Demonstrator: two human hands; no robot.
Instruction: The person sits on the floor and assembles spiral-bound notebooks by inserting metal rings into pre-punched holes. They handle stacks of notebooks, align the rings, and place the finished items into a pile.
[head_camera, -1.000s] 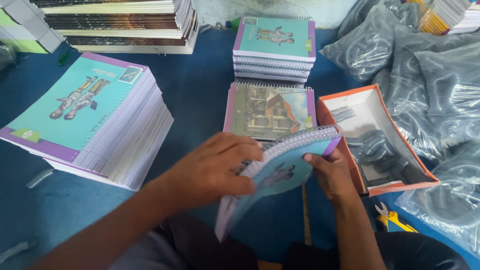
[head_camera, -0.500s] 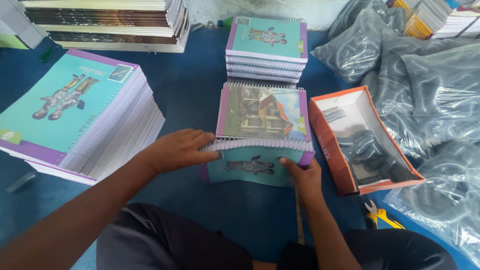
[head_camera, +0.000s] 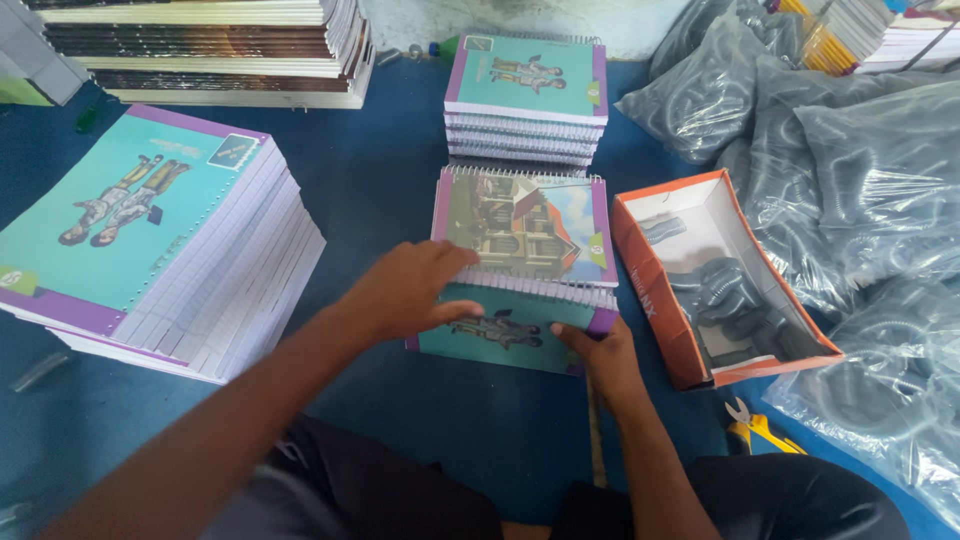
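While the half-second-earlier frame had the left hand (head_camera: 405, 290) further left at the notebook's edge, it now lay flat with fingers spread, pressing on the lower part of the open notebook (head_camera: 520, 265) near the spiral. Right hand (head_camera: 603, 352) barely shifted; it gripped the notebook's lower right corner, thumb on top, fingers curled under the teal cover. A second earlier the notebook was held up half folded; now it lay spread on the blue floor (head_camera: 370, 190), house picture on the far half, teal cover on the near half, right in front of the person's knees.

Counts: one open notebook in hand. One short stack of teal notebooks (head_camera: 525, 100) just beyond it. One tall stack of teal-covered pages (head_camera: 150, 235) to the left, well apart. One more pile of dark-edged stacks (head_camera: 210, 50) at the top left; number of books in any stack could not be told. One orange cardboard box (head_camera: 655, 275) just right of the notebook, with grey coils inside, count unclear. One pair of yellow-handled pliers (head_camera: 755, 430) near the box's close end. Several clear plastic bags of coils (head_camera: 860, 180) on the right, exact number could not be told.
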